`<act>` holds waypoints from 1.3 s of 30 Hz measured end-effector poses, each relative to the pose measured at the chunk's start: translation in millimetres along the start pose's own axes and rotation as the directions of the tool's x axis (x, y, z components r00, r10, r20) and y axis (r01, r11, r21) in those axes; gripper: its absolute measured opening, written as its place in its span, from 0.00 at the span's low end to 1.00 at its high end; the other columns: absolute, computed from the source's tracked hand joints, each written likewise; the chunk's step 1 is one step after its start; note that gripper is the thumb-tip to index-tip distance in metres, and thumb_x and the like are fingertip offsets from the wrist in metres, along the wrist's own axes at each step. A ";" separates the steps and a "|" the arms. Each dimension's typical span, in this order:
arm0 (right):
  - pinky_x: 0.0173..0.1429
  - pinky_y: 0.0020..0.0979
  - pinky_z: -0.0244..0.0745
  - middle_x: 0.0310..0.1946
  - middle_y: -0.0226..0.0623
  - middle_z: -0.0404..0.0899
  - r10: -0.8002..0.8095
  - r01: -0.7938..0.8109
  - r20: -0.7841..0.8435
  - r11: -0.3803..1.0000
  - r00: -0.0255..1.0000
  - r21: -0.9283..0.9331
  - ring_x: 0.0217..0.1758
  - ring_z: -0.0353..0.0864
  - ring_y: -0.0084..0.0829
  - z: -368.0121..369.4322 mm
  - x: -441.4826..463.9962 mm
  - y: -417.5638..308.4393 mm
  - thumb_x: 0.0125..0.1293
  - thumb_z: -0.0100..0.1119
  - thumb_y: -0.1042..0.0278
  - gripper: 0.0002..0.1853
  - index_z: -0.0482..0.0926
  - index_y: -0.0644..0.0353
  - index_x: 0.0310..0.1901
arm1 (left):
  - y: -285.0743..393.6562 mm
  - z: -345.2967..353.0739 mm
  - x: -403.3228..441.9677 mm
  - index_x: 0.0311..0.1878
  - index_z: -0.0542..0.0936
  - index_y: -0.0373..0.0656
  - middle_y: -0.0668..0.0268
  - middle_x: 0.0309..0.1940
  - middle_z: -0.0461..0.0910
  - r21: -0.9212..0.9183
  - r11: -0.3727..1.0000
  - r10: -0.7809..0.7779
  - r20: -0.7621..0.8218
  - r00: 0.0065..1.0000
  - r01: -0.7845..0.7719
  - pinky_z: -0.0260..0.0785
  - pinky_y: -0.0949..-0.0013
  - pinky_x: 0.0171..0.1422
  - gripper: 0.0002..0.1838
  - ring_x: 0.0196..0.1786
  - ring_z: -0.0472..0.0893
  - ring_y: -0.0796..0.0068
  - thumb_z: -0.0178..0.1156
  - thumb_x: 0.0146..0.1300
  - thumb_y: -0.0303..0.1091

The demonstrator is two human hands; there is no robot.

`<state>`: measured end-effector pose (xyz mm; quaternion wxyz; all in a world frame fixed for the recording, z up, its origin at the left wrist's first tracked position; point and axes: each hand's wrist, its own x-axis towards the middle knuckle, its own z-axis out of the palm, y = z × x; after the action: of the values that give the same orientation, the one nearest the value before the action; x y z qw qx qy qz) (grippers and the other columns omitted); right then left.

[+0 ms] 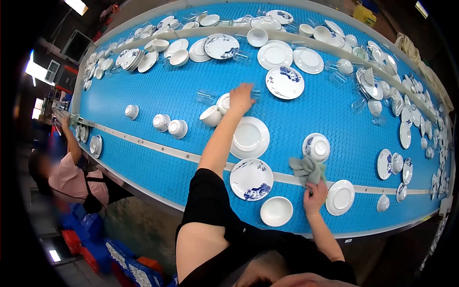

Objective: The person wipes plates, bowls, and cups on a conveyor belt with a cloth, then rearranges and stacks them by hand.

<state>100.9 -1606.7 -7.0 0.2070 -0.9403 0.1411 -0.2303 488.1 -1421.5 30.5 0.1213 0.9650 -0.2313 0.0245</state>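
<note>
My left hand [241, 99] reaches across the blue belt, its fingers curled around a clear drinking glass [256, 93]. A white bowl [223, 103] touches that hand's left side, and a tipped white cup [210, 116] lies beside it. My right hand [315, 195] is closed on a grey cloth [306, 168], bunched against an upturned blue-patterned bowl [316, 147]. Between my arms are a white plate [250, 137], a blue-patterned plate [251, 179] and a white bowl [276, 211]. Right of my right hand lies another white plate [340, 197].
The blue conveyor belt [143, 95] carries stacked plates [131, 60], bowls and glasses along its far side. A metal divider rail [162, 148] crosses near me. Another person [76, 177] stands at the left end. Blue crates [129, 263] are on the floor.
</note>
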 end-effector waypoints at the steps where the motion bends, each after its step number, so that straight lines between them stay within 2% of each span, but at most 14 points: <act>1: 0.52 0.45 0.62 0.47 0.47 0.72 -0.006 0.006 0.016 1.000 1.000 -0.002 0.50 0.69 0.50 -2.4 -0.7 3.7 0.42 0.55 0.73 0.11 0.76 0.53 0.32 | 8.0 -6.2 1.6 0.57 0.69 0.48 0.57 0.53 0.70 -0.097 0.989 -0.100 0.147 0.984 0.115 0.59 0.58 0.61 0.37 0.57 0.70 0.62 0.70 0.40 0.42; 4: 0.55 0.43 0.60 0.46 0.44 0.73 0.000 -0.001 0.020 1.000 1.000 0.023 0.52 0.69 0.46 -10.1 -0.6 13.6 0.44 0.55 0.74 0.10 0.76 0.53 0.32 | 46.7 -21.2 -29.6 0.54 0.72 0.46 0.58 0.49 0.73 -0.209 0.978 -0.026 -0.018 0.999 0.022 0.62 0.61 0.59 0.33 0.53 0.73 0.63 0.70 0.41 0.41; 6: 0.58 0.42 0.59 0.46 0.42 0.73 0.016 -0.017 0.040 0.999 0.999 0.029 0.53 0.69 0.43 -17.5 -3.7 18.5 0.45 0.55 0.75 0.10 0.77 0.53 0.33 | 75.2 -28.3 -72.7 0.54 0.72 0.45 0.60 0.50 0.73 -0.615 0.788 0.050 0.072 0.996 0.005 0.64 0.63 0.58 0.32 0.53 0.73 0.63 0.70 0.42 0.41; 7: 0.58 0.42 0.58 0.46 0.42 0.73 0.007 -0.009 0.040 0.999 0.999 0.047 0.53 0.69 0.42 -21.8 -1.4 19.5 0.45 0.55 0.74 0.10 0.77 0.53 0.32 | 90.7 -38.5 -100.0 0.54 0.72 0.44 0.62 0.50 0.73 -0.702 0.708 0.137 0.238 0.961 0.073 0.64 0.63 0.58 0.31 0.53 0.73 0.64 0.69 0.43 0.40; 8: 0.59 0.42 0.58 0.46 0.41 0.73 -0.009 0.007 0.037 0.998 0.999 0.070 0.54 0.69 0.42 -23.8 1.4 21.6 0.45 0.55 0.74 0.09 0.77 0.53 0.32 | 103.2 -40.9 -128.8 0.51 0.73 0.45 0.61 0.46 0.74 -0.753 0.658 0.291 0.273 0.917 0.016 0.65 0.63 0.56 0.33 0.50 0.74 0.63 0.70 0.40 0.48; 10: 0.59 0.41 0.57 0.46 0.41 0.73 -0.014 0.010 0.047 0.997 0.999 0.078 0.54 0.69 0.41 -27.4 -0.2 27.6 0.46 0.55 0.74 0.09 0.77 0.53 0.32 | 132.5 -59.7 -188.2 0.47 0.76 0.47 0.62 0.44 0.75 -0.703 0.673 0.551 0.269 0.790 -0.230 0.62 0.60 0.55 0.30 0.48 0.73 0.62 0.70 0.38 0.49; 13: 0.61 0.41 0.56 0.46 0.41 0.73 -0.025 0.021 0.050 0.997 0.998 0.070 0.55 0.69 0.41 -32.0 -4.0 38.6 0.47 0.55 0.73 0.08 0.77 0.53 0.32 | 167.4 -61.0 -261.0 0.45 0.77 0.49 0.63 0.39 0.75 -0.615 0.676 0.664 0.269 0.698 -0.406 0.61 0.59 0.52 0.30 0.46 0.72 0.60 0.71 0.36 0.47; 17: 0.61 0.41 0.55 0.47 0.42 0.73 -0.028 0.026 0.040 0.998 0.999 0.054 0.55 0.68 0.41 -38.3 -7.7 49.7 0.49 0.55 0.71 0.08 0.77 0.52 0.33 | 196.9 -43.9 -317.8 0.46 0.76 0.48 0.63 0.39 0.74 -0.495 0.784 0.542 0.249 0.803 -0.375 0.61 0.60 0.52 0.29 0.46 0.71 0.61 0.71 0.36 0.45; 21: 0.61 0.41 0.55 0.46 0.41 0.73 -0.041 0.039 0.019 0.996 0.999 0.075 0.55 0.69 0.40 -44.9 -11.0 63.2 0.49 0.55 0.71 0.08 0.77 0.51 0.33 | 223.6 -26.2 -343.1 0.50 0.73 0.46 0.63 0.46 0.70 -0.404 0.886 0.334 0.218 0.917 -0.227 0.57 0.61 0.58 0.33 0.54 0.67 0.62 0.70 0.34 0.36; 23: 0.59 0.40 0.56 0.43 0.38 0.73 -0.076 0.076 -0.002 0.994 0.997 0.082 0.52 0.69 0.40 -49.7 -10.6 69.6 0.49 0.55 0.71 0.08 0.77 0.51 0.33 | 238.7 -23.7 -349.9 0.48 0.73 0.45 0.61 0.49 0.69 -0.338 0.910 0.261 0.019 0.965 -0.240 0.56 0.60 0.60 0.31 0.56 0.66 0.61 0.70 0.36 0.36; 30: 0.52 0.44 0.61 0.38 0.41 0.73 -0.099 0.096 0.008 0.981 0.995 0.167 0.49 0.69 0.45 -68.4 -15.2 99.6 0.47 0.55 0.69 0.08 0.77 0.53 0.33 | 262.2 -25.4 -370.8 0.54 0.70 0.41 0.55 0.56 0.67 -0.359 0.932 0.095 0.116 0.989 -0.047 0.57 0.59 0.63 0.33 0.60 0.64 0.54 0.69 0.42 0.39; 32: 0.48 0.38 0.62 0.34 0.36 0.72 -0.152 0.151 -0.006 0.979 0.988 0.134 0.44 0.71 0.39 -76.8 -16.0 105.6 0.49 0.58 0.68 0.07 0.78 0.50 0.32 | 269.5 -28.6 -381.0 0.55 0.69 0.41 0.53 0.58 0.64 -0.394 0.919 0.005 0.081 0.997 0.028 0.58 0.57 0.63 0.34 0.61 0.63 0.52 0.68 0.45 0.44; 35: 0.41 0.37 0.64 0.31 0.36 0.72 -0.262 0.243 0.112 0.956 0.959 0.162 0.37 0.72 0.40 -99.5 -19.3 127.1 0.50 0.59 0.65 0.06 0.78 0.51 0.31 | 278.3 -29.9 -396.7 0.56 0.69 0.40 0.51 0.59 0.63 -0.402 0.899 -0.123 0.154 0.980 0.175 0.56 0.57 0.64 0.34 0.62 0.63 0.51 0.66 0.48 0.46; 39: 0.35 0.38 0.64 0.28 0.38 0.72 -0.349 0.327 0.047 0.910 0.936 0.256 0.32 0.72 0.41 -118.1 -24.9 157.0 0.51 0.61 0.64 0.06 0.78 0.53 0.29 | 289.8 -15.7 -409.8 0.55 0.69 0.40 0.52 0.58 0.65 -0.381 0.900 -0.165 0.149 0.975 0.210 0.58 0.57 0.63 0.32 0.61 0.64 0.53 0.65 0.49 0.46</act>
<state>-5.1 -1773.3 7.8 0.2844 -0.9274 -0.0630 -0.2346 -8.2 -1487.5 67.9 0.3015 0.9383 -0.1439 -0.0892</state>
